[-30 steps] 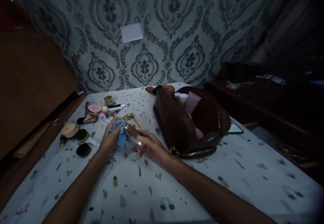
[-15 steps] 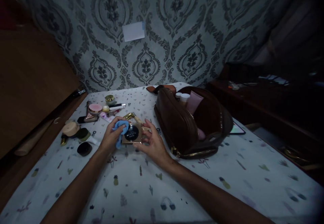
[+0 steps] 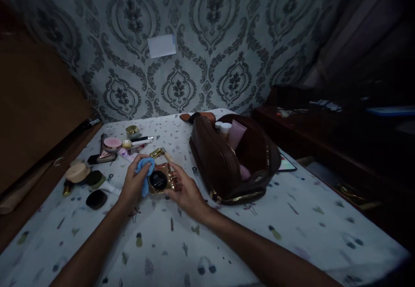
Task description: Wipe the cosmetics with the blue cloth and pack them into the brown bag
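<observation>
My left hand is closed round a small blue cloth, which touches the left edge of a square gold compact with a round black centre. My right hand grips that compact from its right side, face up, just above the patterned white sheet. An open brown cosmetic bag lies right of my hands, with a pink tube and white-capped bottles sticking out.
Several cosmetics lie at the left: a pink blush compact, a gold-lidded jar, a beige round case, a black round lid, pencils and a gold tube. A wooden board rises on the left; dark furniture stands right.
The compact has turned from edge-on to face up between my hands. The blue cloth has moved against its left edge. The view has shifted slightly left and down.
</observation>
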`<state>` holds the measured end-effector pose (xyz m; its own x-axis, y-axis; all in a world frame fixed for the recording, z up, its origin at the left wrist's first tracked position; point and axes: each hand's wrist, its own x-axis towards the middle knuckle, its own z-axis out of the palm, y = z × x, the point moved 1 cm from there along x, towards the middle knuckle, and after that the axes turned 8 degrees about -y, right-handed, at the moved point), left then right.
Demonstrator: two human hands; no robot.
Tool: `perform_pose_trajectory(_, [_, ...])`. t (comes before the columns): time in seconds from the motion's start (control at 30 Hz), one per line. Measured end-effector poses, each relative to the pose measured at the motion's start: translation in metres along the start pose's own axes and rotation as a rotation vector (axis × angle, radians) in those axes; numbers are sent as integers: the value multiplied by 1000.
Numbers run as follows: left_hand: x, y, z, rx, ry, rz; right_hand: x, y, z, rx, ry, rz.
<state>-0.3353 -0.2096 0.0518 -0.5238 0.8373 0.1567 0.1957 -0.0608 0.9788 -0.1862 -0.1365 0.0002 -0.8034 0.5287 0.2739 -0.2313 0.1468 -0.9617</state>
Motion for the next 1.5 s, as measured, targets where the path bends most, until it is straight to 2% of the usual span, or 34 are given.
perform_pose_trajectory(0.13, [-5, 2, 1, 430, -25, 176, -2, -5, 1, -89, -11, -36])
perform_pose_trajectory(0.27, [-12, -5, 7, 679, -90, 390, -4, -11, 1, -133, -26, -33])
perform_pose_trajectory(0.4, [-18, -16, 14, 758, -209, 631, -6, -15, 0, -155, -34, 33])
perform_pose_trajectory(0.5, [-18, -20, 14, 729, -288, 644, -4, -12, -1, -76, -1, 86])
perform_pose_trajectory(0.63, [-16, -18, 10, 670, -399, 621, 3, 3, -1, 214, 26, 107])
perform_pose_trajectory(0.73, [-14, -17, 8, 652, -410, 591, 7, 12, -1, 359, 49, 131])
perform_pose_trajectory(0.83, [-12, -17, 7, 647, -339, 560, 7, 14, -1, 408, 76, 131])
perform_pose_trajectory(0.93, [-9, -13, 6, 620, -205, 490, 6, 7, -2, 381, 86, 95])
perform_pose_trajectory(1.07, [-6, -3, 2, 512, -18, 300, 3, -8, -4, 257, 85, 28])
perform_pose_trajectory(1.17, [-5, 1, -1, 309, 59, 104, 0, -17, -5, 182, 72, -1])
perform_pose_trajectory(1.3, [-5, 5, 0, -84, 135, -170, -3, -29, -5, 18, 50, -27])
perform_pose_trajectory(1.4, [-4, 14, 8, -308, 189, -245, -4, -45, -7, -153, 54, -71])
perform_pose_trajectory(1.5, [0, 25, 19, -438, 178, -273, -4, -67, -12, -284, 38, -80])
